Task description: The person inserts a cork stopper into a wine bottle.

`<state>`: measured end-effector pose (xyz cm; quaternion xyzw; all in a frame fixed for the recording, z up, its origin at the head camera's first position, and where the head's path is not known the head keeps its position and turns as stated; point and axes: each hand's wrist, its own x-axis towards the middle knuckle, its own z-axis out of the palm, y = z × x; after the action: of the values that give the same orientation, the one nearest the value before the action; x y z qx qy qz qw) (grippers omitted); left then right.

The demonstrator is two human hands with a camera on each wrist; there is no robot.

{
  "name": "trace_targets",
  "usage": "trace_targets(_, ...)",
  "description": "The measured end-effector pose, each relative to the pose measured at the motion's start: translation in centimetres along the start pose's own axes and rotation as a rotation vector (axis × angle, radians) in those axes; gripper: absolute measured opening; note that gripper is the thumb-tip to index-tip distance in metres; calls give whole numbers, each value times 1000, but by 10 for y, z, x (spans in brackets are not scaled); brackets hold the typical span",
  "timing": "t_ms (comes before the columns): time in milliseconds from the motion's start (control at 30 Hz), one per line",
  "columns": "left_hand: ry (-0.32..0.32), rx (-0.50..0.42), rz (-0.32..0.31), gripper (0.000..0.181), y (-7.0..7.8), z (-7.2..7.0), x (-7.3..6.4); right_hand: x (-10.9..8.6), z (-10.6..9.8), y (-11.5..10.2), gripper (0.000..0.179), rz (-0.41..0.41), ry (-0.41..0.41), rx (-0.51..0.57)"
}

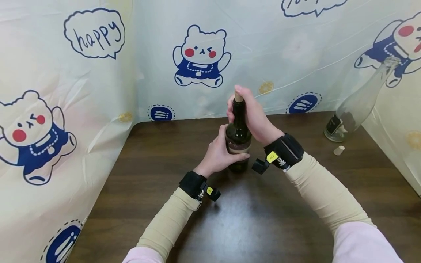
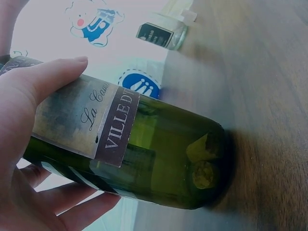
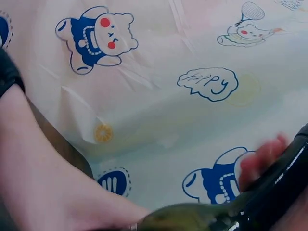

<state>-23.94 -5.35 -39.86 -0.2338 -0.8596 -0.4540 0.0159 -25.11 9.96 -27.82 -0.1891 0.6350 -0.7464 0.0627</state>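
Observation:
A dark green wine bottle (image 1: 239, 137) stands upright on the table with a cork (image 1: 239, 97) in its mouth. My left hand (image 1: 219, 155) grips the bottle's body, thumb across the label and fingers round the far side. Around the neck curls my right hand (image 1: 253, 113), its thumb pressing on top of the cork. In the left wrist view, two cork pieces (image 2: 204, 174) lie inside the bottle near its base. The right wrist view shows the dark neck (image 3: 274, 197) with blurred fingertips (image 3: 262, 159) behind it; the cork is out of sight there.
A clear glass bottle (image 1: 356, 104) with a dark label stands at the back right. A loose cork (image 1: 338, 150) lies in front of it on the brown wooden table (image 1: 158, 171). Printed cloth (image 1: 148, 44) hangs behind and at both sides.

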Motion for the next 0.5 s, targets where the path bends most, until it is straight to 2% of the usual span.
trace_targets(167,2,-9,3,102,-1,2,-1,-11,-12,1,64,19,-9,-150)
trace_targets(300,6,-5,12,100,0,2,-1,-23,-27,6,57,39,8,-281)
trace_targets(400,5,-2,12,100,0,1,-1,-33,-37,17,56,52,31,-388)
trace_targets(500,8,2,8,100,0,2,-1,-44,-44,31,63,71,47,-488)
